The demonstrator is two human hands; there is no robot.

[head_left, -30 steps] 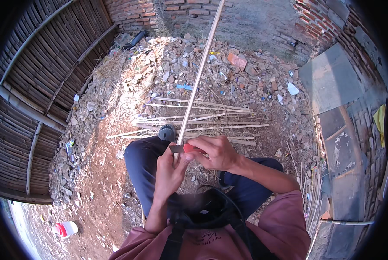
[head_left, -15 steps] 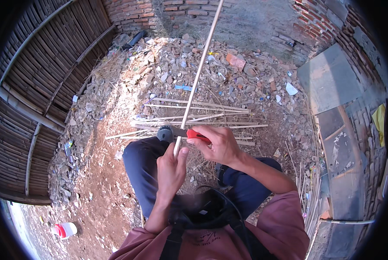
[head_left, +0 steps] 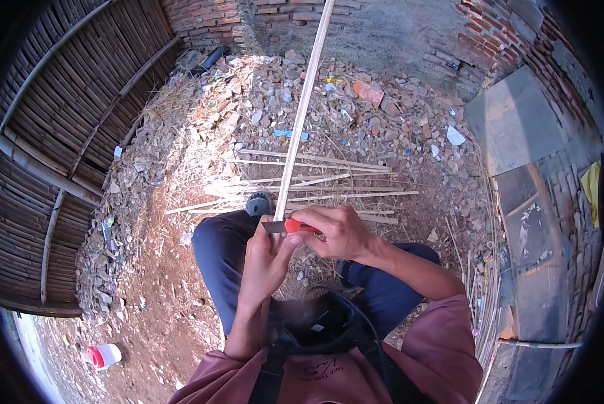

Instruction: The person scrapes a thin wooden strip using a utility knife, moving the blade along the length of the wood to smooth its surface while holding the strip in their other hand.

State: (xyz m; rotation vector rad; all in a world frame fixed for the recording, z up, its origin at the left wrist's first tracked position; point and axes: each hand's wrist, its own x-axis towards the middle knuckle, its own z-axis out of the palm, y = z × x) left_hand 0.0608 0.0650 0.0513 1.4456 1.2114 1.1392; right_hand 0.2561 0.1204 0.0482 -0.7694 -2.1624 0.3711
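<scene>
Long pale wooden strip [head_left: 300,128] slants far from the left hand [head_left: 260,261], fingers closed around it; the right hand [head_left: 340,232] clasps a red-handled, dark-bladed knife [head_left: 295,225] across it.

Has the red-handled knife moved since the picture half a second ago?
Yes: the red-handled knife has moved toward the person's body, farther from the blue scrap on the ground.

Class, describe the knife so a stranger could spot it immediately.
Find the dark blue trousers, lower centre. Roughly between the knees, the right hand holds the knife, blade crossing a long pale strip. Its red handle sets it apart from the pale strips on the ground.
</scene>
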